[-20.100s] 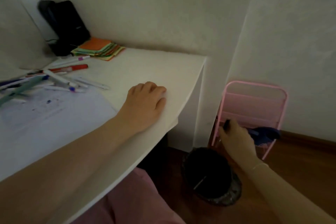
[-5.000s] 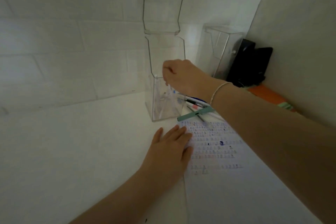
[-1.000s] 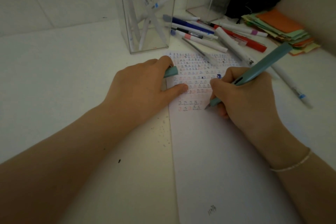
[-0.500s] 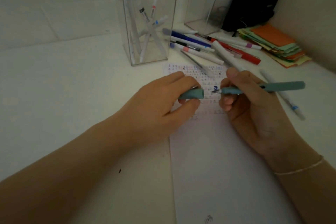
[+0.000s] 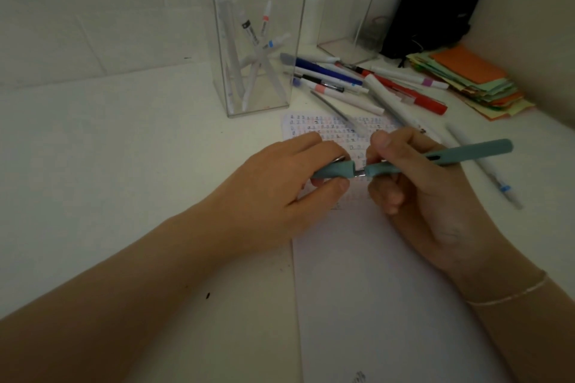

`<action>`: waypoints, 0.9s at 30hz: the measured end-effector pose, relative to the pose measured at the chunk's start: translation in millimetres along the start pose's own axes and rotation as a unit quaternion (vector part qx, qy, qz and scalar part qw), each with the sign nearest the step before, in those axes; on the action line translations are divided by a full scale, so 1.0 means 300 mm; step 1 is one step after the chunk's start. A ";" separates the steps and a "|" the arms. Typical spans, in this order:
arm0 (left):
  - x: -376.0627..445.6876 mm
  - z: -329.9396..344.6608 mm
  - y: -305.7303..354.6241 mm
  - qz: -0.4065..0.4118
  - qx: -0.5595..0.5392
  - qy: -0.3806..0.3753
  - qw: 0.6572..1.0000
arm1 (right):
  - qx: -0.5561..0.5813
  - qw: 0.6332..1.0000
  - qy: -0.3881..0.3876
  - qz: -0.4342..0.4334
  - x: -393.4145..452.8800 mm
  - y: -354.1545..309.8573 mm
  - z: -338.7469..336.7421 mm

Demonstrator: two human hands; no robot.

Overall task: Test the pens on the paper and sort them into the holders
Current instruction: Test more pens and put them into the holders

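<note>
Left hand [image 5: 289, 177]: fingers curled round one teal plastic pen cap [image 5: 334, 172]; right hand [image 5: 413, 183]: fingers pinching one teal pen barrel [image 5: 466, 155], held level over the white marked paper sheet [image 5: 373, 289], its metal nib at the cap mouth; two clear acrylic holders: the near holder [image 5: 258, 50] containing several white pens, count not determinable; the far holder [image 5: 357, 9] behind; loose pens [image 5: 357, 84] piled just beside the near holder, roughly ten.

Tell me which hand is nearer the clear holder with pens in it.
Left. The left hand, gripping the teal cap, sits just in front of the clear holder. The right hand, gripping the teal pen, is farther off to the holder's right.
</note>
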State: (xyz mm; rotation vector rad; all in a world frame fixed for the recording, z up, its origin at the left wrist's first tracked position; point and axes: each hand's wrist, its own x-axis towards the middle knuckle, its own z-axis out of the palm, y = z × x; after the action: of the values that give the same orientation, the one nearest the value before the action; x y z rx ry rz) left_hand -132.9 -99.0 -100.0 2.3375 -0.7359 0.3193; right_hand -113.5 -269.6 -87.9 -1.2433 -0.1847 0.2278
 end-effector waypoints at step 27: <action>-0.002 0.001 -0.019 -0.022 -0.021 -0.010 0.999 | -0.048 0.998 -0.036 -0.028 0.004 0.013 -0.004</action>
State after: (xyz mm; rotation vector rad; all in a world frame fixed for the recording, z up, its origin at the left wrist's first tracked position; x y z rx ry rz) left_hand -129.9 -95.5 -103.6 2.3160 -0.6930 0.2589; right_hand -112.3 -269.1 -91.9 -1.3239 -0.2956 0.2184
